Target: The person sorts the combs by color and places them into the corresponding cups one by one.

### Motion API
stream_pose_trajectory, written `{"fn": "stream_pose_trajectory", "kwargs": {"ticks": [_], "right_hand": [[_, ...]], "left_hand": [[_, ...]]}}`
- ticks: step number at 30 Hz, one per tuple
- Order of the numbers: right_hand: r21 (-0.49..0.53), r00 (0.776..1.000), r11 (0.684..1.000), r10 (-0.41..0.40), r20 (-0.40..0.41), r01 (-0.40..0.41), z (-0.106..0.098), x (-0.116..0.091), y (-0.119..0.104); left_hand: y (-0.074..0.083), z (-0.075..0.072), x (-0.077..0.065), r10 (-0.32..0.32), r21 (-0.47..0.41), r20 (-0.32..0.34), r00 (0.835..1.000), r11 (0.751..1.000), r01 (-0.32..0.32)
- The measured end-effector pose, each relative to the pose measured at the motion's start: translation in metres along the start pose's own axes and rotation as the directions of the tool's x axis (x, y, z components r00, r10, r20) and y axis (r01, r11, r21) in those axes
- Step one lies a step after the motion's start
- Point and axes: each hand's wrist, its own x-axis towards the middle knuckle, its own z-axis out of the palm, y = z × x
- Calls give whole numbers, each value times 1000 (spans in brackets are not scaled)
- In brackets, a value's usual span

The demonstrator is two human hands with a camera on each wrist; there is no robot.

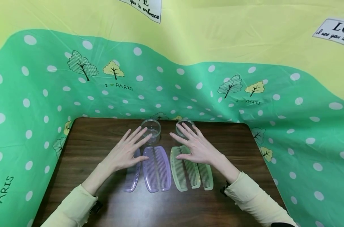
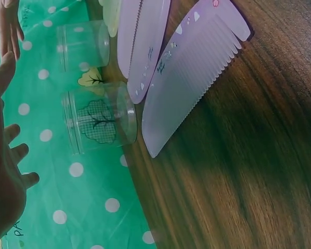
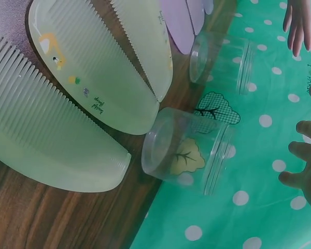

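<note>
Both hands hover with spread fingers over the table, holding nothing. The left hand [image 1: 126, 151] overlaps the purple combs [image 1: 157, 170] and the left clear jar [image 1: 152, 127] in the head view. Over the green combs [image 1: 186, 171] and the right clear jar [image 1: 180, 132] is the right hand [image 1: 201, 146]. Three purple combs lie on the left and three green ones on the right, long sides roughly parallel. In the left wrist view a purple comb [image 2: 192, 67] lies close to a jar [image 2: 101, 119]; in the right wrist view a green comb [image 3: 57, 135] lies near a jar [image 3: 184, 150]. Both jars stand lidless.
The dark wooden table [image 1: 231, 201] ends just behind the jars. A green and yellow dotted cloth [image 1: 172, 91] with printed trees hangs behind and at both sides.
</note>
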Motion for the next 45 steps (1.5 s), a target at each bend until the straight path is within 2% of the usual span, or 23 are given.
{"fn": "stream_pose_trajectory", "kwargs": {"ticks": [3,8,15,25,31,37,40,45], "right_hand": [[4,1000,1000,4,-3,-4,1,-1,1],[22,1000,1000,20,12,-20,4,-1,1],[44,999,998,43,14,-44,7,0,-2],[125,992,985,123,-31,-118,12,1,-8],[204,983,967,168,-70,-151,17,3,-14],[298,966,931,245,-85,-210,25,4,-24],[324,955,914,285,-78,-247,29,5,-28],[390,941,870,337,-24,-302,32,9,-36]], "left_hand": [[-3,3,3,-4,-2,-3,1000,1000,4],[-8,7,13,-48,-12,-6,999,999,48],[-17,13,26,-92,-62,-33,995,994,90],[-20,23,33,-148,-119,-33,988,983,143],[-23,32,38,-211,-203,-32,977,958,201],[-28,41,43,-296,-304,-18,955,912,277],[-30,45,45,-324,-343,-19,946,891,298],[-33,49,47,-339,-393,-20,940,868,305]]}}
